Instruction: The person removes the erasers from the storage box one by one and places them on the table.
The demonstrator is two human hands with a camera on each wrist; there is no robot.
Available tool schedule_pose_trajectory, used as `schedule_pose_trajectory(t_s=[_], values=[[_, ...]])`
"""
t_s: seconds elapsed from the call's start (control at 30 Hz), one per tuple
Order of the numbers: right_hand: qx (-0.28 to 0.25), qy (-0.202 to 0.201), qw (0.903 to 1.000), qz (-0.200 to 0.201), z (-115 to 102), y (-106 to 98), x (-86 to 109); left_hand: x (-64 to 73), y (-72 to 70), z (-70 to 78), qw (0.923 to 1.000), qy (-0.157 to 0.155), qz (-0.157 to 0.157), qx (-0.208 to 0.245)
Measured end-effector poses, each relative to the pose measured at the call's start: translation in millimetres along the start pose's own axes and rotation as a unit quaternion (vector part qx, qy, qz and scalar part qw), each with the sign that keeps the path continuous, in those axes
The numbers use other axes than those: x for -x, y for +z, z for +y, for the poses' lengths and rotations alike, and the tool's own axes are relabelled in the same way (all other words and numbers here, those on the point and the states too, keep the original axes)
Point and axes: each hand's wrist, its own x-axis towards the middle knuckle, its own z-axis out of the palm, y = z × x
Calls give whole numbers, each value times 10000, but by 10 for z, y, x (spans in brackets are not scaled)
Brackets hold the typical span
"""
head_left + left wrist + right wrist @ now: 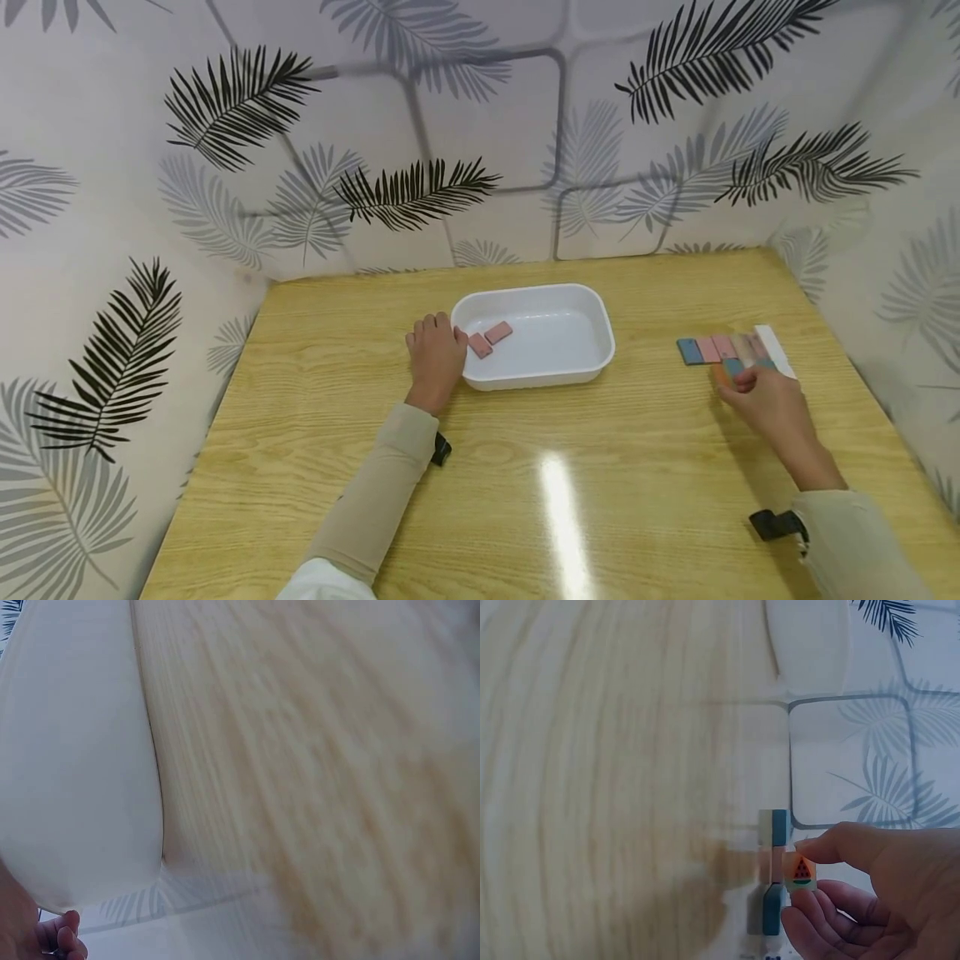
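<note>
My left hand [437, 354] is at the left end of a white tray [543, 379], its thumb at the rim and its fingers curled outside. In the left wrist view, the tray wall [79, 750] fills the left side, with fingertips [69, 934] just past its end. Two pink tiles [498, 332] lie in the tray's left part. My right hand [772, 408] pinches an orange tile [802, 870] with a watermelon picture between thumb and fingers. The held tile is beside a row of blue, pink and beige tiles [706, 350], partly hidden by the hand.
A white strip [772, 350] stands at the right end of the tile row. The wooden table [487, 483] meets leaf-patterned walls [495, 225] at the back and sides. A light reflection crosses the table's front.
</note>
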Motion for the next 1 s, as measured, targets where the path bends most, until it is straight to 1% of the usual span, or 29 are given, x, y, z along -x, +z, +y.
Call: schedule_pose_trajectory(t_s=[0.17,0.4,0.7,0.8,0.93,1.0], values=[[4,-44,10000,2,29,57,-33,4,6,-11,10000,35,5,22],[14,-75,9999,76,31,94,-65,-12,25,-20,10000,20,5,-84],[98,-78,9997,209,-13,121,-66,-8,21,-22,10000,12,25,14],[113,-60,9998,148,-24,119,-62,-12,31,-26,10000,2,5,10],[152,-9,9999,-53,-48,110,-57,-15,37,-29,10000,-10,-34,-25],[232,-81,9997,-43,-69,101,-59,-15,33,-28,10000,-21,-33,-28]])
